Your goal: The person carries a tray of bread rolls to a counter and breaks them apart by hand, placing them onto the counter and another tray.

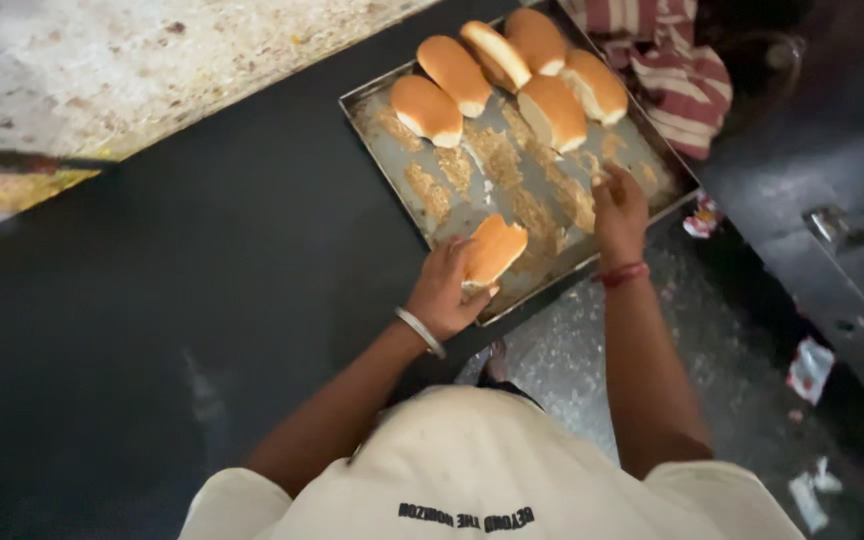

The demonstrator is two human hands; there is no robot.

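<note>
My left hand (444,290) holds a bun (494,250) at the baking tray's (377,105) near edge. My right hand (619,205), fingers curled and empty, presses crumbs just beside it.

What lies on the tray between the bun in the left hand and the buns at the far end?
In the head view, only crumb patches on the bare metal tray separate the held bun from the bun cluster.
</note>
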